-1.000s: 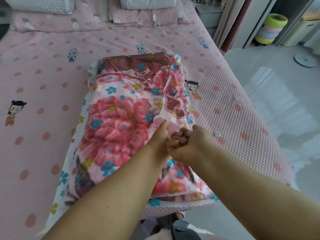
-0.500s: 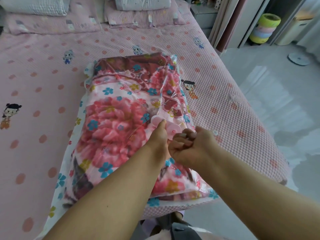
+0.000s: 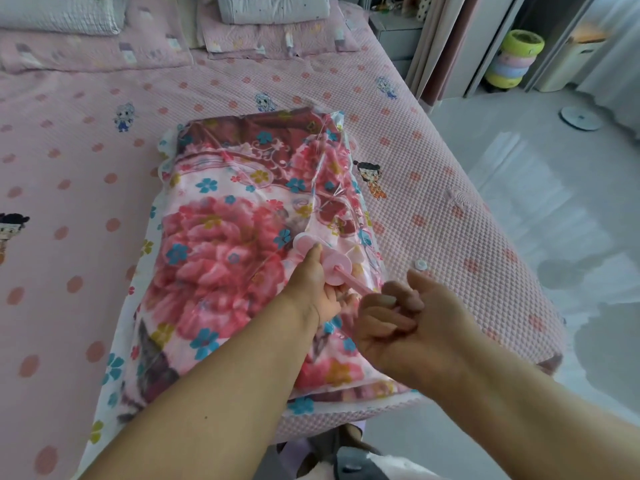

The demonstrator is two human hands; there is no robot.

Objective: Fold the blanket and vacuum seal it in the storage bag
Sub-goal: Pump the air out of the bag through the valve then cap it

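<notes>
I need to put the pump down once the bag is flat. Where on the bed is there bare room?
Bare bedspread lies left of the storage bag, up to the pillows. A narrower strip lies right of it, holding only a small white cap. It is crowded where both hands work the pink pump.

Both arms are showing bare, with no sleeves. The left hand (image 3: pixel 313 289) and the right hand (image 3: pixel 405 323) are wearing no gloves, rings or watch.

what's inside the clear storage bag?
The folded floral blanket fills the storage bag. A pink hand pump, gripped by both hands, covers part of its top; inner folds are hidden.
</notes>
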